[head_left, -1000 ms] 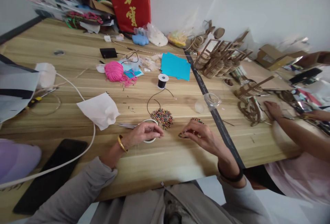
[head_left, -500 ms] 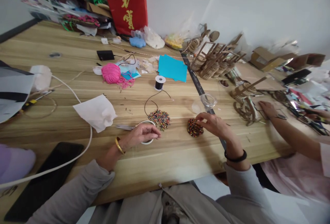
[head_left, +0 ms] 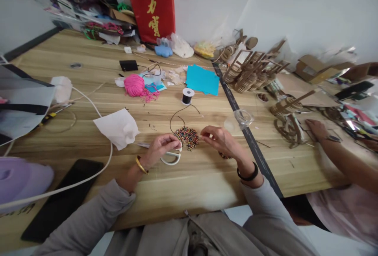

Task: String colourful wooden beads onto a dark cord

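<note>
A heap of small multicoloured beads (head_left: 188,138) lies on the table between my hands. At its left edge is my left hand (head_left: 162,148), thumb and fingertips pressed together; whatever they may hold is too small to make out. Beneath it are scissors (head_left: 171,162) with white handles, their blades partly covered. My right hand (head_left: 220,141) hovers at the heap's right edge, fingers curled into a pinch whose contents I cannot make out. Behind that hand, a coil of strung beads (head_left: 225,156) is mostly hidden. Black cord trails from a white-ended spool (head_left: 187,96) toward the heap.
Left are a crumpled white paper (head_left: 116,128), a white cable (head_left: 111,157) and a black phone-like slab (head_left: 60,199). Pink yarn (head_left: 134,85) and blue sheets (head_left: 202,80) lie farther back. Clear round containers (head_left: 243,117) and brown basket-like pieces stand right, near another person's hand (head_left: 316,129).
My right hand has left the beaded coil and moved left to the loose beads. My left hand has lifted slightly, fingers drawn together, baring more of the scissor handles. The view has shifted a little.
</note>
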Motion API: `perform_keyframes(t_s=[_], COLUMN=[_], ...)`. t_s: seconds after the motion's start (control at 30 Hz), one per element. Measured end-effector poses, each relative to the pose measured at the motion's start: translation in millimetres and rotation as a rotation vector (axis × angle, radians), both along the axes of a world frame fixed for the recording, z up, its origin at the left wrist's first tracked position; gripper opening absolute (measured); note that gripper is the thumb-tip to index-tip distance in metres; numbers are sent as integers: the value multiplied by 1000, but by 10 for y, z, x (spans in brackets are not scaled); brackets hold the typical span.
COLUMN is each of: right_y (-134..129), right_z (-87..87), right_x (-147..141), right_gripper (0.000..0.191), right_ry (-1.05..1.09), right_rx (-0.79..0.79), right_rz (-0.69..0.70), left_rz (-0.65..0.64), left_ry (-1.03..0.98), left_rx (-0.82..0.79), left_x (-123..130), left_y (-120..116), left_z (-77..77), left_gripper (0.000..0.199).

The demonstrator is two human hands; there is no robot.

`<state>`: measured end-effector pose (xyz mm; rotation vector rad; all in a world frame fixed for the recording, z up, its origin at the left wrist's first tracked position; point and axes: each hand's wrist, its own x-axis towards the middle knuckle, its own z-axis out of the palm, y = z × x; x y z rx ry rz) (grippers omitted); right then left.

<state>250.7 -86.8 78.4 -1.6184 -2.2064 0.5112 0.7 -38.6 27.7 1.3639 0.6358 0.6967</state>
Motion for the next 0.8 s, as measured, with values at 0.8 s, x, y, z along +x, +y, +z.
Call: perform_keyframes(t_s=[0.8], right_y=[4], right_z=[-261], right_x=[-1073], right_gripper=[23], right_ry=[-447], right_rx=[86], right_rz=[188], left_rz=[526], left_ry=[103], left_rx=[145], left_x=[-168], left_y=[315], left_z=[-64], left_gripper=[23])
